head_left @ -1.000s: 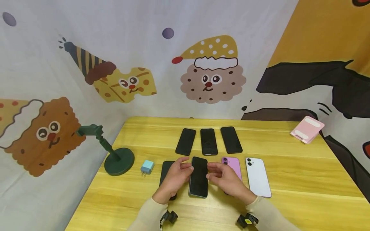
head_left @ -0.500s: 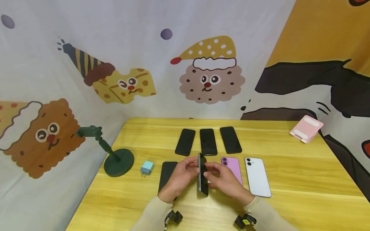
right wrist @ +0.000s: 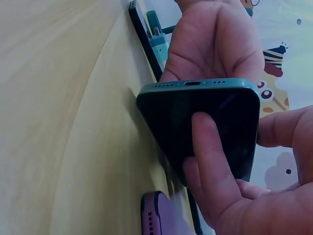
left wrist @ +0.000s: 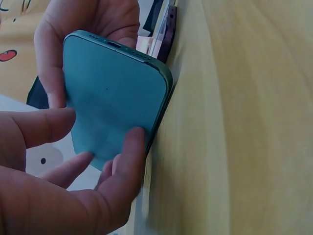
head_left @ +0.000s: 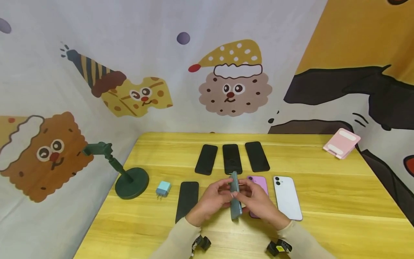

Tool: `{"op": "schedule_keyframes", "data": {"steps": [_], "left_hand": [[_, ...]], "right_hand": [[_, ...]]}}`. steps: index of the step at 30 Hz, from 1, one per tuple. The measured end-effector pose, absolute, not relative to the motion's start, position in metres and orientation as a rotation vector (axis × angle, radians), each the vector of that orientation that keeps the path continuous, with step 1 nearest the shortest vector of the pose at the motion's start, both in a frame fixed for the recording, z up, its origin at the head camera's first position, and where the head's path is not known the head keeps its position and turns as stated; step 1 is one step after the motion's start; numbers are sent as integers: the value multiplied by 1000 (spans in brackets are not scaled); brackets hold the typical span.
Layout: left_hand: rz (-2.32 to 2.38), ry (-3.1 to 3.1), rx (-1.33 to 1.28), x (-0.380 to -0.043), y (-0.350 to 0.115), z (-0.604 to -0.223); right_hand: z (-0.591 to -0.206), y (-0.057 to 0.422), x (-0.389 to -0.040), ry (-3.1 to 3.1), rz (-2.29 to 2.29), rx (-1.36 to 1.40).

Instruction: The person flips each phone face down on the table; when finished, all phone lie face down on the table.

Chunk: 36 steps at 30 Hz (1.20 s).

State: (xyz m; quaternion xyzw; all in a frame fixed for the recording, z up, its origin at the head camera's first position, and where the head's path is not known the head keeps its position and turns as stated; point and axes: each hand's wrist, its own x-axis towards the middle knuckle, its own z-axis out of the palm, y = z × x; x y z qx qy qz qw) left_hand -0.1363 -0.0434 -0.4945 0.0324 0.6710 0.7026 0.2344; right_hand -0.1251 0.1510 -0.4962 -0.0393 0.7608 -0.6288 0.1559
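Over yellow wood-grain table [head_left: 339,194], nr. front: teal-backed, black-screened rectangular phone [head_left: 235,209], now tipped steeply; was screen-up, screen now faces R. L. hand [head_left: 211,201] & R. hand [head_left: 258,203], fingers part-curled, grip opp. faces; turn-over prob. incomplete.

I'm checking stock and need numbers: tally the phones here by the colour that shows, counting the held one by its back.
Black phones: 4
Teal phone, held: 1
Pink-purple phone: 1
White phone: 1
Total: 7
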Motion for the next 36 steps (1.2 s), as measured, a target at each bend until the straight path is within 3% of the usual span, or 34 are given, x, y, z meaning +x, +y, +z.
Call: {"op": "schedule_keyframes", "data": {"steps": [11,24,36], "left_hand": [[1867,1906,74,-132,-43,-495],[2018,1738,-20,-126,-63,-503],[1963,1873,-24,-125,-74,-496]], "right_hand": [[-495,157,-126,2197,-1789,-107],[-468,145,-115,2304,-1788,-213],[-479,147,-121,2237,-1816,-157]]}}
